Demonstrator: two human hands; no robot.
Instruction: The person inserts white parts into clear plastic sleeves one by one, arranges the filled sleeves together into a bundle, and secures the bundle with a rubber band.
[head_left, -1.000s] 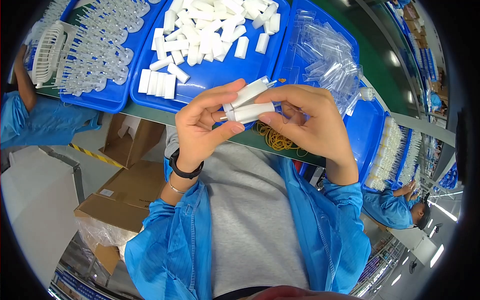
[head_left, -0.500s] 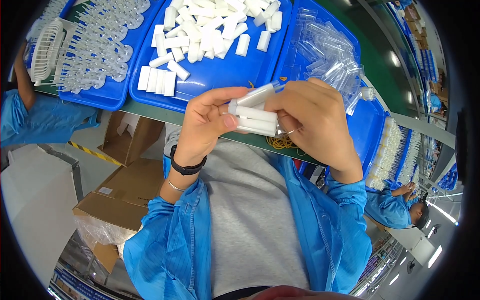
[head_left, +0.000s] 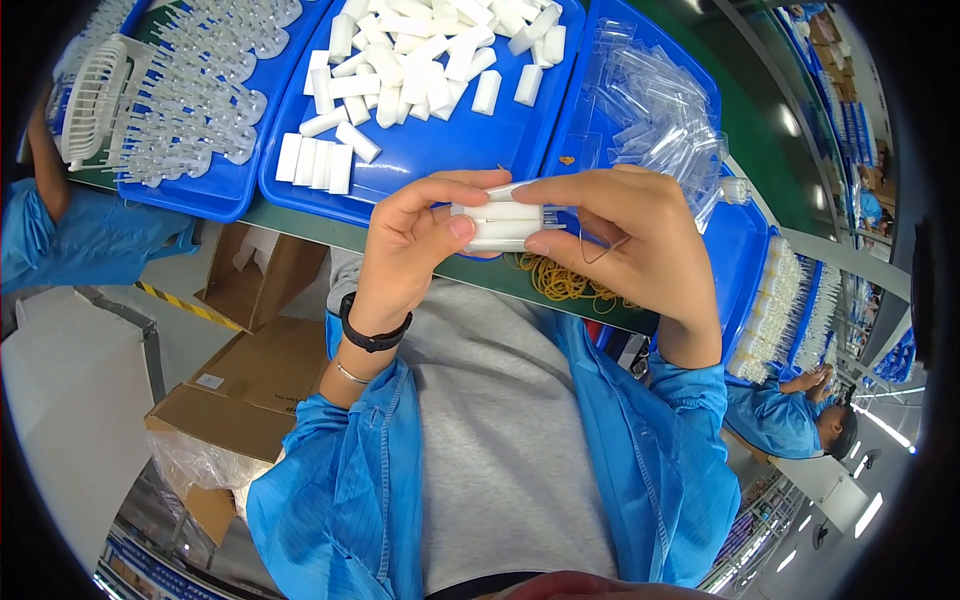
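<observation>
Between my two hands is a small bundle of white plastic blocks (head_left: 505,229) laid side by side, with clear plastic showing at the right end. My left hand (head_left: 412,228) grips the left end, thumb on the near side and fingers behind. At the right end, my right hand (head_left: 640,225) pinches the bundle between thumb and fingers. A thin band (head_left: 606,250), probably a rubber band, loops from my right hand's fingers. Just below the hands, a pile of yellow rubber bands (head_left: 565,280) lies on the green table.
Beyond my hands, a blue tray (head_left: 440,150) carries many loose white blocks (head_left: 430,60) and a short row of them. Left is a tray of white pronged parts (head_left: 190,95); right, one with clear plastic sleeves (head_left: 660,110). Cardboard boxes (head_left: 240,370) stand lower left. Co-workers sit on both sides.
The bundle has turned level, its blocks now lined up more evenly. My right hand has shifted its grip to the bundle's right end, with fingers more spread, uncovering more rubber bands.
</observation>
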